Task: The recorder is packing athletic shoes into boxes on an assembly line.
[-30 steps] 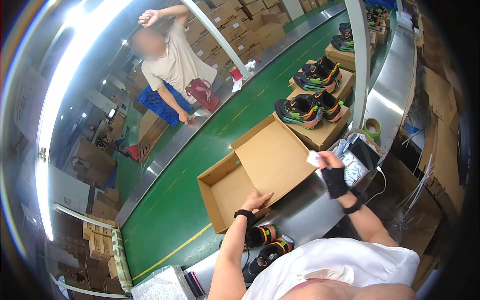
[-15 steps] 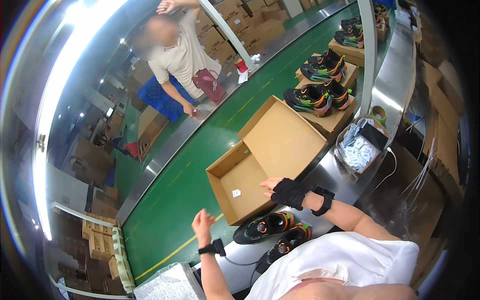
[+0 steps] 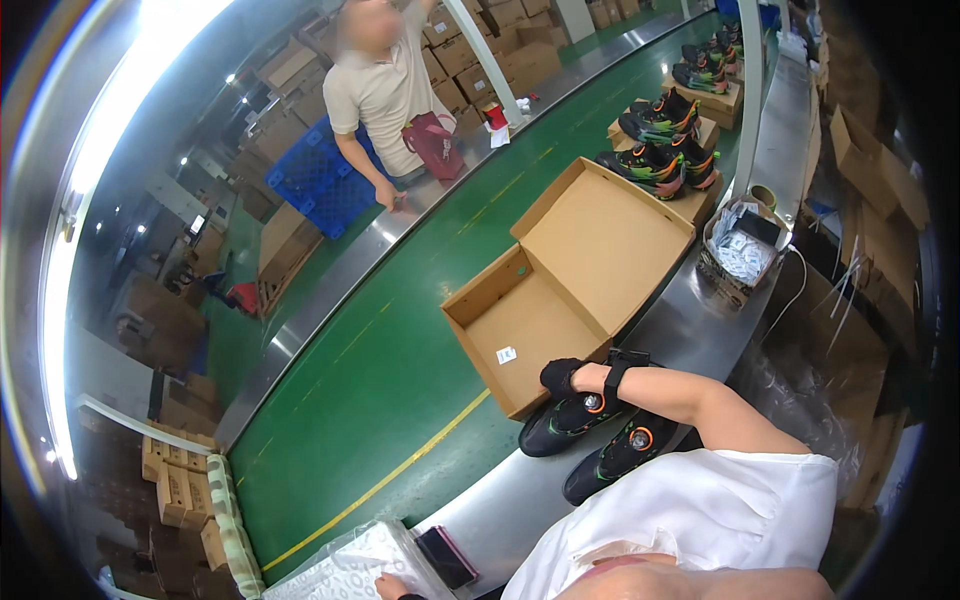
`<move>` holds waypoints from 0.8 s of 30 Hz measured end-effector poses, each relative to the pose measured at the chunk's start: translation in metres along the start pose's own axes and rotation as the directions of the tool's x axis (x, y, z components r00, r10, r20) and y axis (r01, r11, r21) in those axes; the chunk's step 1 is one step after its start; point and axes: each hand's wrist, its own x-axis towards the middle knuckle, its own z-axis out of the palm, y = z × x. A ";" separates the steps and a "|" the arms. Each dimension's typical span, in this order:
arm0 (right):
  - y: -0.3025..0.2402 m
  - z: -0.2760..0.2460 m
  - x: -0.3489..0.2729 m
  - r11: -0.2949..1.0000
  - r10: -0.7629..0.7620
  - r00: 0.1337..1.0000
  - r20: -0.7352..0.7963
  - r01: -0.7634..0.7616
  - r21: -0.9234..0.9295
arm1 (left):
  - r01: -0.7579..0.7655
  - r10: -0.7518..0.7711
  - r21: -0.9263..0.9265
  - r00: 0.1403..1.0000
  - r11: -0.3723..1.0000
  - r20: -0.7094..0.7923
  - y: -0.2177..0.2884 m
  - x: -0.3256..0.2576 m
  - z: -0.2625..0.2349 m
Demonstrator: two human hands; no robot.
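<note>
My left hand point(image 3: 388, 587) is at the lower edge, on a stack of white patterned paper point(image 3: 350, 560) in clear plastic. Its few visible fingers lie against the top sheet, not closed round anything I can make out. My right hand point(image 3: 563, 377), in a black fingerless glove, is over a black shoe point(image 3: 550, 429) with an orange-ringed dial, beside the near wall of an open brown shoebox point(image 3: 540, 320). Its fingers are hidden. The matching shoe point(image 3: 610, 468) lies closer to me. Inside the shoebox is a small white paper packet point(image 3: 506, 354).
A dark phone point(image 3: 446, 557) lies right of the paper stack. A box of white packets point(image 3: 742, 255) and a tape roll point(image 3: 763, 196) sit on the metal ledge point(image 3: 660, 325). More shoes point(image 3: 650, 168) stand on boxes along the green belt point(image 3: 370, 400). Across it stands a person point(image 3: 385, 110).
My left hand has dropped from beside the shoebox to the paper stack. My right hand has moved over the shoe by the box. The view has shifted, and the phone now shows.
</note>
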 end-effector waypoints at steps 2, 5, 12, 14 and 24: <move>-0.012 -0.002 -0.002 0.999 -0.011 1.000 0.022 0.012 -0.034 | -0.069 0.068 -0.043 0.997 0.997 -0.024 0.023 -0.026 -0.048; -0.032 0.007 0.010 0.992 -0.098 0.994 0.041 0.101 -0.080 | -0.104 0.102 -0.055 0.994 0.993 -0.045 0.013 -0.032 -0.066; -0.048 0.015 0.006 0.993 -0.109 0.994 0.029 0.110 -0.044 | -0.169 0.166 -0.039 0.985 0.985 -0.052 0.010 -0.036 -0.071; -0.047 0.020 0.008 0.993 -0.111 0.993 0.030 0.113 -0.045 | -0.198 0.197 -0.023 0.979 0.980 -0.046 0.011 -0.038 -0.074; -0.048 0.033 0.009 0.985 -0.158 0.986 -0.052 0.161 0.066 | -0.261 0.240 -0.167 0.961 0.951 -0.138 -0.003 -0.001 -0.087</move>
